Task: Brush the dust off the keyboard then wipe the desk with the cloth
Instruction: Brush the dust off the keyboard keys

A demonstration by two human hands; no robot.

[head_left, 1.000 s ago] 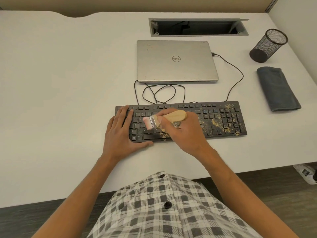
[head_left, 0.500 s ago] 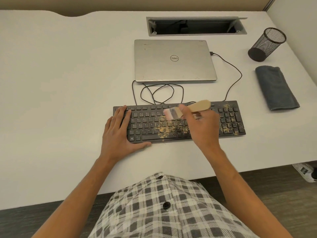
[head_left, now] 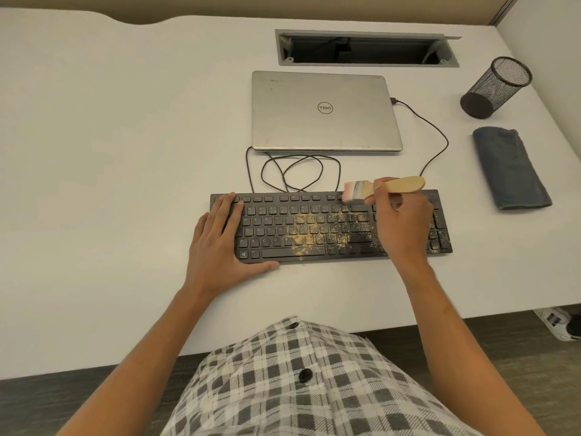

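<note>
- right hand (head_left: 404,228) gripping brush (head_left: 385,189), bristles at top row of keyboard (head_left: 330,228)
- left hand (head_left: 220,243) flat, fingers spread, on keyboard's left end
- yellow dust (head_left: 314,234) mid-keys
- cloth (head_left: 511,168) folded, far right on desk (head_left: 110,152)

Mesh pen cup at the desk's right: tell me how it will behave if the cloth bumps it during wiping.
The mesh pen cup looks empty and open-weave, so probably light and easily shoved. It stands tall on a narrow base, so it may tip. Being round, it would likely roll.
</note>
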